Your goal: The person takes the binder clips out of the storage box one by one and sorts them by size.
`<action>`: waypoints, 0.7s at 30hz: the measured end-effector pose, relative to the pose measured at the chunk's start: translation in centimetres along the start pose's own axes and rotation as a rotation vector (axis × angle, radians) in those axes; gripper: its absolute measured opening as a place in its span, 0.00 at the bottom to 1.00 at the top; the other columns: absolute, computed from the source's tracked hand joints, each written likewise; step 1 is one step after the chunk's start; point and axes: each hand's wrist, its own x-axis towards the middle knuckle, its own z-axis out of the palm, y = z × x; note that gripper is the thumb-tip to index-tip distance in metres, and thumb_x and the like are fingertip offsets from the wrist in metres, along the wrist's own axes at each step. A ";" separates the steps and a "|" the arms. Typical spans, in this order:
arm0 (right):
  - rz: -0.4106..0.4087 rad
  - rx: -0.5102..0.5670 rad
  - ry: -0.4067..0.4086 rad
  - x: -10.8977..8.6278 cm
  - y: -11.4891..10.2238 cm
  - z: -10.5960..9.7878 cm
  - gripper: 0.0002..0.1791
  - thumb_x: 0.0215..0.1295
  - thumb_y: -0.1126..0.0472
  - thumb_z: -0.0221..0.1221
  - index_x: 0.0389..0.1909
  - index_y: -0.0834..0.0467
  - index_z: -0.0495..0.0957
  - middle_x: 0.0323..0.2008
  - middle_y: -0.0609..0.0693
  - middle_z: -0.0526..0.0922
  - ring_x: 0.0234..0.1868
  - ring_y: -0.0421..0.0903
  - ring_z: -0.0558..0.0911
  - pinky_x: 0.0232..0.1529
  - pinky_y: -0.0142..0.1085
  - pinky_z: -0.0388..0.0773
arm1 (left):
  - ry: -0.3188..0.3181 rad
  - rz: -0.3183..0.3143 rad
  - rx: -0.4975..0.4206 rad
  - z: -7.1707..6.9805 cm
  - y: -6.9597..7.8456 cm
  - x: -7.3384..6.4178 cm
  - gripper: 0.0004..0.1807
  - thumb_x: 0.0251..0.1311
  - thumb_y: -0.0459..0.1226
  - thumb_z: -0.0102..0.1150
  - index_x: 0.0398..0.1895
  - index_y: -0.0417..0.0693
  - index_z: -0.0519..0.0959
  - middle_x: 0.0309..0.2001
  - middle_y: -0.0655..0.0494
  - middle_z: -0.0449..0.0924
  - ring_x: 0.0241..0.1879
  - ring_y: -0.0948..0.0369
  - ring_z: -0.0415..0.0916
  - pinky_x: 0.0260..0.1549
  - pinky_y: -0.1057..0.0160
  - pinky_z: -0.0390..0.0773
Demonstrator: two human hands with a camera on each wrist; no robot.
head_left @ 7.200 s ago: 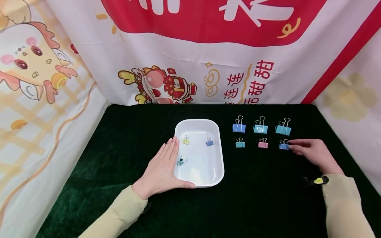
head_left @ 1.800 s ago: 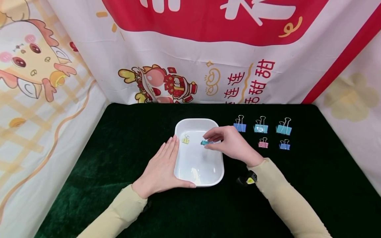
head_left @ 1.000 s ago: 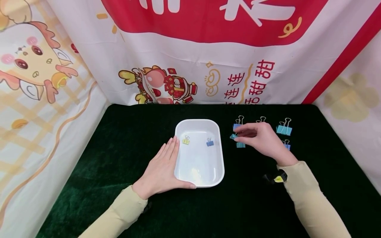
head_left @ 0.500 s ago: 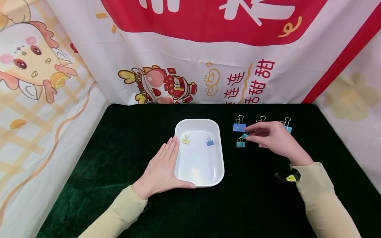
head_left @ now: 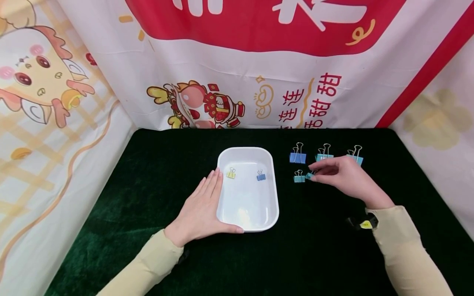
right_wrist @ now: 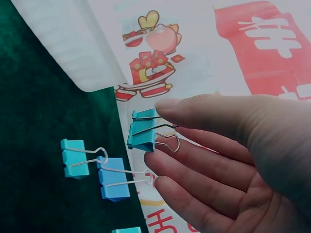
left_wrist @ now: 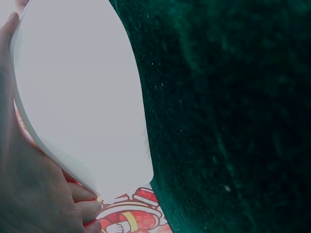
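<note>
Between thumb and fingertips, my right hand point(head_left: 348, 177) pinches a small teal binder clip point(right_wrist: 142, 131). It is just above the table, close to the right side of another small teal binder clip point(head_left: 299, 179). My left hand point(head_left: 200, 209) rests with straight fingers along the left side of a white tray point(head_left: 247, 224), its thumb at the near edge. Inside the tray are a small yellow binder clip point(head_left: 231, 173) and a small blue binder clip point(head_left: 261, 176). The pink and blue clips of the front row are hidden behind my right hand.
Behind my right hand stands a row of larger binder clips: a blue one point(head_left: 298, 158), a light blue one point(head_left: 324, 157) and another light blue one point(head_left: 359, 159), partly covered. Dark green cloth point(head_left: 296, 255) covers the table. Printed curtains point(head_left: 207, 61) enclose its back and sides.
The teal clip that lay in the tray's lower left is now in my right hand. That hand has carried it right, out of the tray, then lowered it slightly. My left hand stays put.
</note>
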 end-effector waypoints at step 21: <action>0.048 0.103 -0.222 -0.3 3.1 3.5 0.15 0.67 0.62 0.67 0.53 0.61 0.85 0.42 0.47 0.88 0.41 0.44 0.86 0.43 0.36 0.84 | 0.003 0.000 -0.011 0.0 0.0 -0.1 0.80 0.36 0.86 0.52 0.82 0.46 0.35 0.82 0.48 0.35 0.80 0.56 0.33 0.75 0.53 0.41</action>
